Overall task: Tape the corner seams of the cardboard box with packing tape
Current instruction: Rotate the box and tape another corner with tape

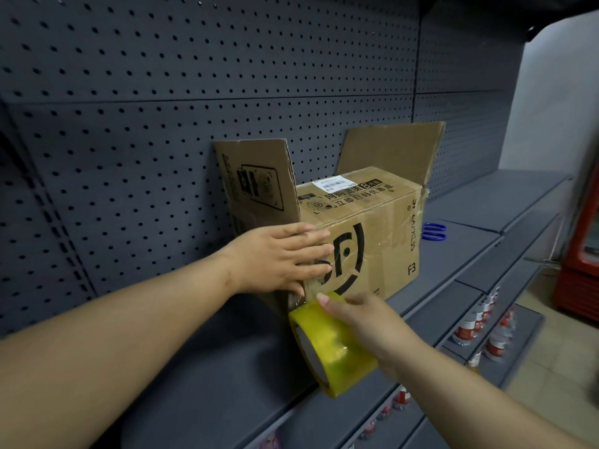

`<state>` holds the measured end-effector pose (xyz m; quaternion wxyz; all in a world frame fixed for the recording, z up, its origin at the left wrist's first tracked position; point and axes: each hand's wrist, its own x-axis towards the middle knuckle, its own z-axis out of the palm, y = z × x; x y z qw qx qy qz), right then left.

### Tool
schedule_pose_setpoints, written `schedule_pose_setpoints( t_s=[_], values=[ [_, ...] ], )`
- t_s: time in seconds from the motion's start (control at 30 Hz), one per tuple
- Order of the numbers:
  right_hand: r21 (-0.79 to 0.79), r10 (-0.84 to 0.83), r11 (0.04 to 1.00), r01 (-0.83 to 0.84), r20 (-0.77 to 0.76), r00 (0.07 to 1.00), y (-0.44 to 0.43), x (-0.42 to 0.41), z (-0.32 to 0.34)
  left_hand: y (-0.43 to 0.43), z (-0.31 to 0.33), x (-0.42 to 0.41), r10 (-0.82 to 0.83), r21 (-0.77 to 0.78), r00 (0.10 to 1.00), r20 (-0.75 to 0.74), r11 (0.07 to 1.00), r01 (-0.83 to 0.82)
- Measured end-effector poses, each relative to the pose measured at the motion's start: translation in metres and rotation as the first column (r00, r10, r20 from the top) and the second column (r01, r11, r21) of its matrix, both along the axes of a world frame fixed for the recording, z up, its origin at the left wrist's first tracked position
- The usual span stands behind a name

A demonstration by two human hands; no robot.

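Head view looks down on a brown printed cardboard box lying on its side on a dark grey metal shelf, its end flaps standing open against the grey pegboard back panel. Left hand lies flat with straight fingers pressed on the box's near left corner, over a clear strip of tape running down that edge. Right hand grips a yellowish translucent roll of packing tape, held just below that corner, strip still joined to the roll. Blue-handled scissors lie on the shelf just behind the box's right end. Small red-and-white bottles stand on a lower shelf, and a red cabinet stands at the far right
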<state>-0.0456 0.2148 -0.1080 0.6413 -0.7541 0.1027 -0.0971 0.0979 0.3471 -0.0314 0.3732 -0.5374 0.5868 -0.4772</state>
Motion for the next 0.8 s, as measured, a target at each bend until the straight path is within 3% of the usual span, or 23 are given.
schedule_pose_setpoints(
  t_s=[0.1,0.3,0.43,0.6,0.8],
  values=[
    [0.024,0.001,1.0,-0.001,0.005,1.0,0.0,-0.006,-0.006,-0.002,-0.003,0.006,-0.029,0.001,1.0,0.002,1.0,0.029],
    [0.259,0.296,0.918,-0.299,0.052,0.954,-0.008,-0.022,-0.027,-0.005,-0.007,0.012,-0.087,-0.018,0.996,-0.006,0.996,0.086],
    [0.142,0.407,0.903,-0.404,0.009,0.913,-0.013,-0.029,-0.039,-0.006,-0.007,0.012,-0.088,-0.038,0.996,-0.014,0.995,0.087],
    [0.202,0.187,0.955,-0.217,0.159,0.97,-0.013,-0.034,-0.049,-0.006,-0.008,0.011,-0.075,-0.043,0.997,-0.012,0.996,0.074],
    [0.245,0.134,0.956,-0.162,0.127,0.983,-0.005,-0.032,-0.043,-0.007,-0.008,0.01,-0.067,-0.057,0.997,0.029,0.996,0.068]
  ],
)
